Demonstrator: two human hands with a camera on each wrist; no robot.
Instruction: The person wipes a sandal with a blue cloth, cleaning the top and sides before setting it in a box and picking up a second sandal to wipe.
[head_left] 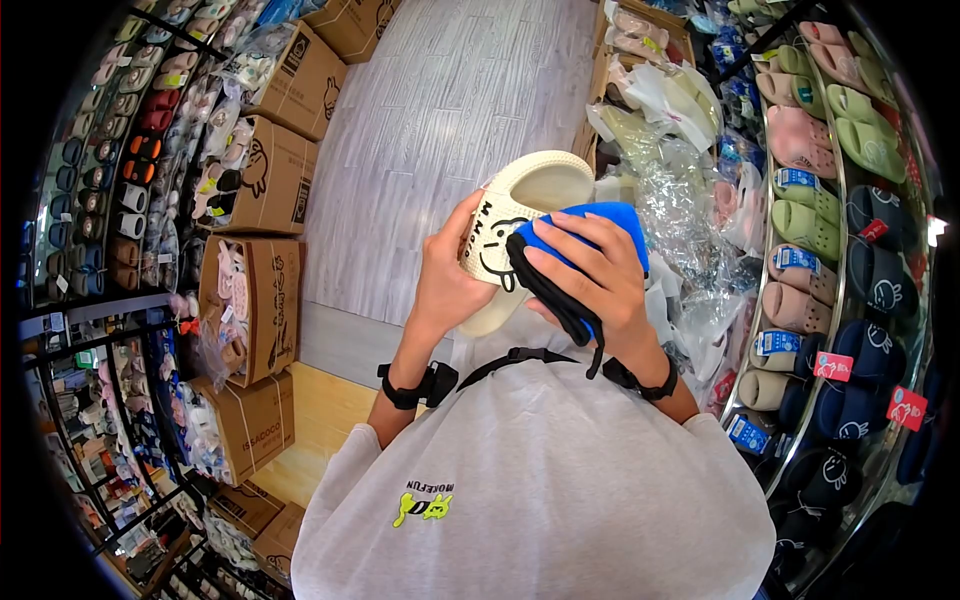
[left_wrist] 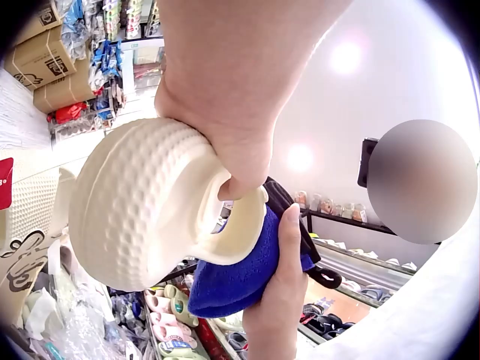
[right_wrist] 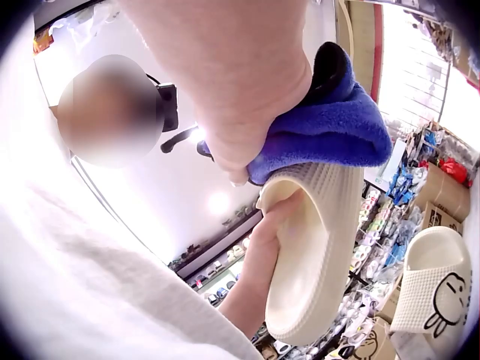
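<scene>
A cream slipper with a textured strap, black lettering and a cartoon face is held up in front of the chest. My left hand grips it at the side of the strap, and in the left wrist view the thumb reaches into the foot opening. My right hand holds a blue plush cloth with black trim and a dangling black cord, its fingers spread across it. The cloth lies against the slipper's strap, covering part of the printed face.
Cardboard boxes with bagged slippers line the left, before shelves of footwear. On the right, plastic-wrapped slippers lie heaped beside racks of clog-style slippers. Grey plank floor runs between them. Another cream slipper appears in the right wrist view.
</scene>
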